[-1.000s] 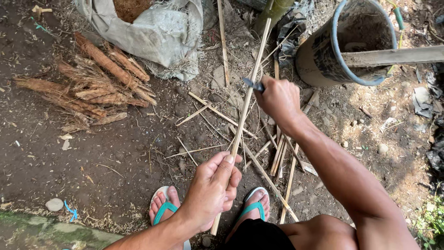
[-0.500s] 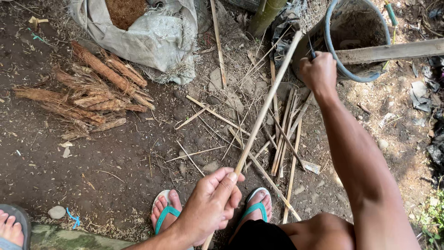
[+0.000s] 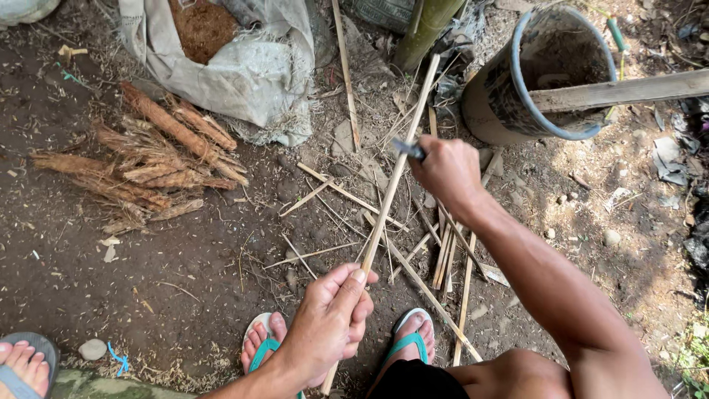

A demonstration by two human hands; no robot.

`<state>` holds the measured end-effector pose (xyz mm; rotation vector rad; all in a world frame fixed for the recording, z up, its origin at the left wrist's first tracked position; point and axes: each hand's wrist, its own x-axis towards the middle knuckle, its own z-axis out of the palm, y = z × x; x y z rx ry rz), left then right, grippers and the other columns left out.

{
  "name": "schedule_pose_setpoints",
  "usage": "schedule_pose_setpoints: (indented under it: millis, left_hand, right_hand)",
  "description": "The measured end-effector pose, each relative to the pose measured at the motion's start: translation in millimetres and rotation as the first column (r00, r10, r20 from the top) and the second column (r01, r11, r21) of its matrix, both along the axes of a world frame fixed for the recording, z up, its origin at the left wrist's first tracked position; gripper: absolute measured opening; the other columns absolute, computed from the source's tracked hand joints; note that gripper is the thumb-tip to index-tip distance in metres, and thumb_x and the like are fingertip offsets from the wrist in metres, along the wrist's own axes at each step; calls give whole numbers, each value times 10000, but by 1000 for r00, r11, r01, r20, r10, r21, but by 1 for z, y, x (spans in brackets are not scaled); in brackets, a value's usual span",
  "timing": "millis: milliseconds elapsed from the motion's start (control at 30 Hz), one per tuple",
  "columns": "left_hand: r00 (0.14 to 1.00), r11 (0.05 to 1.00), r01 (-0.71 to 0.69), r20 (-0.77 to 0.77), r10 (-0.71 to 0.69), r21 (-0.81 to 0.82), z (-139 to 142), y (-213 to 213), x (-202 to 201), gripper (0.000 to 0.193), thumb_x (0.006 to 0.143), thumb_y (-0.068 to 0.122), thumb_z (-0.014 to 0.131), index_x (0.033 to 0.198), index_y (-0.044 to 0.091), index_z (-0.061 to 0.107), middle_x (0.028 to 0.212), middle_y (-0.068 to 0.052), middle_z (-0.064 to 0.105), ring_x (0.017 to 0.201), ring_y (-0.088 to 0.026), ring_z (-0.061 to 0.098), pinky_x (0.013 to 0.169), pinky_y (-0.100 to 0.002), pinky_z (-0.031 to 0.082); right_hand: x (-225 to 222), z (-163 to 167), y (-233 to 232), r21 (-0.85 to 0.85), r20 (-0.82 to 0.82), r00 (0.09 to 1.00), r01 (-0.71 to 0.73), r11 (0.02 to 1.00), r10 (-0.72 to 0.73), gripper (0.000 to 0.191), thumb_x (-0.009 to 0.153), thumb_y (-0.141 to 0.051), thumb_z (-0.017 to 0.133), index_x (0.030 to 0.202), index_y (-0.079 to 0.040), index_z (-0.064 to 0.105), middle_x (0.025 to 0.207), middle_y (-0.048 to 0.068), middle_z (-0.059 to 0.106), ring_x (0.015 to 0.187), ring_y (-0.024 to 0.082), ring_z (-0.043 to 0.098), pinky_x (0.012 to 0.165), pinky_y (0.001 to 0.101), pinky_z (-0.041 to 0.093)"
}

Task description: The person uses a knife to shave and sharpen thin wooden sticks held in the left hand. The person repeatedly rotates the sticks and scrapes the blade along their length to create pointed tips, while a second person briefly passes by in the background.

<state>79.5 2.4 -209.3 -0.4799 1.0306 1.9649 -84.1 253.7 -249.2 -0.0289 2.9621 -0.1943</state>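
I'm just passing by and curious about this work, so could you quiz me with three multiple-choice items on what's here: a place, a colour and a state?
1. Where does the bucket stand?
A. upper right
B. lower left
C. between the feet

2. What colour are the sandal straps?
A. red
B. teal
C. white

3. How is the bamboo strip held?
A. lying loose on the ground
B. gripped by the left hand only
C. gripped by the left hand, with the blade in the right hand against it

Answers: A, it sits by the top right edge; B, the straps show blue-green; C, both hands meet the strip.
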Motion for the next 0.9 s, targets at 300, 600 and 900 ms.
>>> schedule_pose_setpoints:
  millis: [300,600,900]
  left_hand:
    - [988,988,154,-15,-154,12,1,0,12,247,1062,218,444,1147,26,575,625,10,431,401,-28,317,317,-208,213]
    - [1000,999,20,4,-20,-40,0,-2,0,245,1051,271,416,1097,63,537,647,-9,474,387,-64,339,316,-231,256]
    - [956,953,-285,105,275,101,-22,7,-20,241,1072,284,431,1095,69,536,671,6,449,433,-59,333,342,-220,254]
  right_hand:
    - [-58,-43,109,-93,-54,932,353,931,-359,256,1035,-63,522,908,11,732,614,112,638,393,112,410,311,320,358]
    - [-42,-31,124,-329,-96,907,359,873,-410,309,1091,-126,507,957,92,679,619,175,635,361,110,434,274,290,318]
    - [64,1,-45,-281,-142,888,-460,842,437,78,887,-119,710,836,-61,705,570,75,676,386,173,605,332,347,489]
